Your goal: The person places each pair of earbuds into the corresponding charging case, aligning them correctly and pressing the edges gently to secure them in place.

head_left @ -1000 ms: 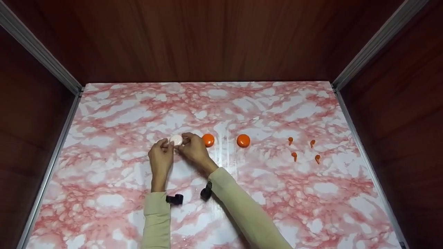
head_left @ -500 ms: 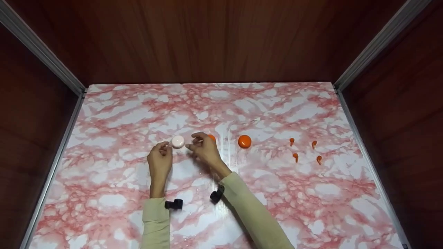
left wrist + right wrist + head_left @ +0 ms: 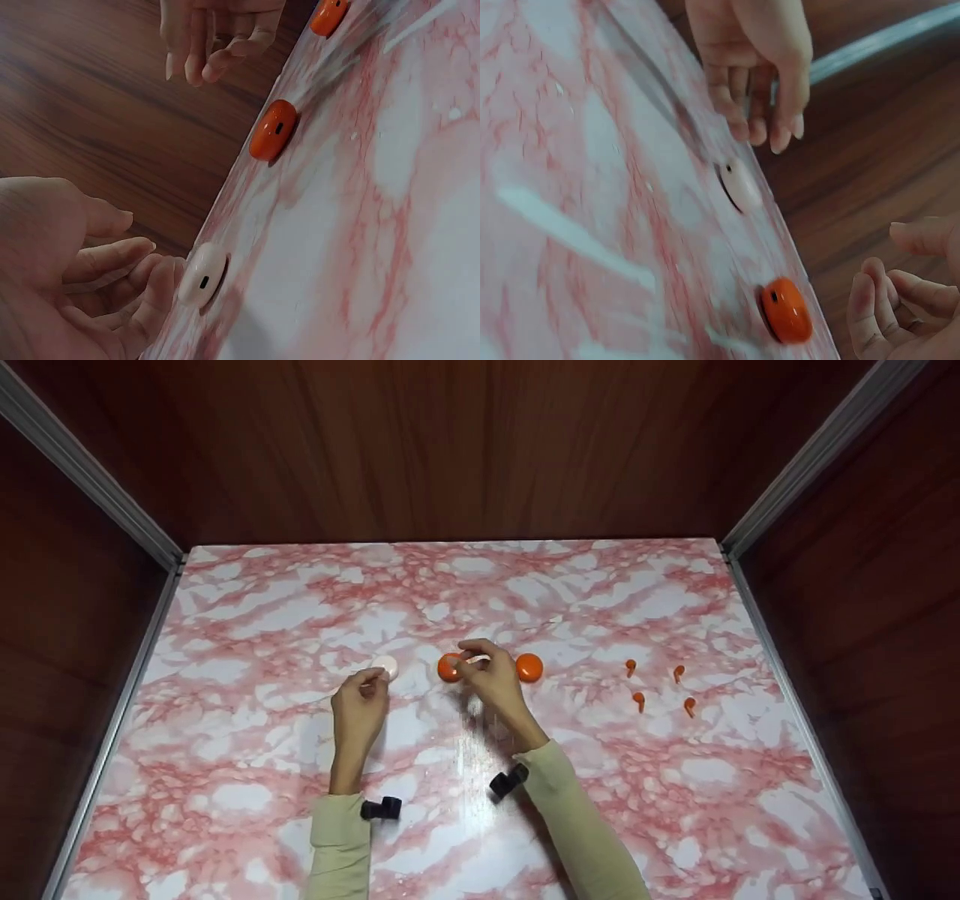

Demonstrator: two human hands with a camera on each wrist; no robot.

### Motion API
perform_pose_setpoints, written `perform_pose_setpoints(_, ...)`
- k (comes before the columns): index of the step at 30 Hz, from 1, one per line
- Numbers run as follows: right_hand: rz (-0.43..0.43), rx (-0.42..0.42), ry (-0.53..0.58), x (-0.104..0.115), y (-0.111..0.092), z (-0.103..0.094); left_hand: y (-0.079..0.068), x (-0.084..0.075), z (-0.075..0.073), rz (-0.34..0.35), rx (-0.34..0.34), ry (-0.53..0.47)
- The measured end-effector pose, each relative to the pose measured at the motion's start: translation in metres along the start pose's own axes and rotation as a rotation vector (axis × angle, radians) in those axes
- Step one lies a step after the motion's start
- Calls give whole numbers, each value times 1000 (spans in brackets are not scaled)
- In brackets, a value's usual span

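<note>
A round white earbud case (image 3: 387,664) lies on the table, with my left hand (image 3: 360,706) just to its near left. In the left wrist view, the left fingers (image 3: 150,300) are loosely bent beside the white case (image 3: 202,276), gripping nothing. My right hand (image 3: 495,679) hovers between two glossy orange earbud cases, overlapping the left orange case (image 3: 448,668) in the head view; the right orange case (image 3: 529,667) sits past its knuckles. From the right wrist, the right hand (image 3: 911,300) shows relaxed fingers and holds nothing, apart from the orange case (image 3: 786,311).
Several loose orange earbuds (image 3: 638,701) lie spread out on the right of the pink-and-white marbled table (image 3: 570,825). A dark wood-look panel (image 3: 480,450) rises along the back edge, with metal rails (image 3: 817,457) at the corners.
Both hands have let go of the white case. The right hand has moved right, past the left orange case, while the left hand stays close to the white one.
</note>
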State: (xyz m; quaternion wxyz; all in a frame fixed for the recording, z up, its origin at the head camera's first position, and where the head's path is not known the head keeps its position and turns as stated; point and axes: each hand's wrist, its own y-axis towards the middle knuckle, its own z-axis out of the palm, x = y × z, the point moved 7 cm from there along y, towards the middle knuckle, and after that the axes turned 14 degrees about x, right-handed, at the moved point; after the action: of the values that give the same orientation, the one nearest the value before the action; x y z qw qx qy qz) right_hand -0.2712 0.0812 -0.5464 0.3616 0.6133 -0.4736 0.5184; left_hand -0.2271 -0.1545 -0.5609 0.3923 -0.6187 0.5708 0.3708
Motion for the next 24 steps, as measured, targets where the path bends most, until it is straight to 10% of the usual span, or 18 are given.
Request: perform_pose_setpoints(24, 143, -40, 111, -41, -4, -30, 26, -15, 47, -28, 203, -117)
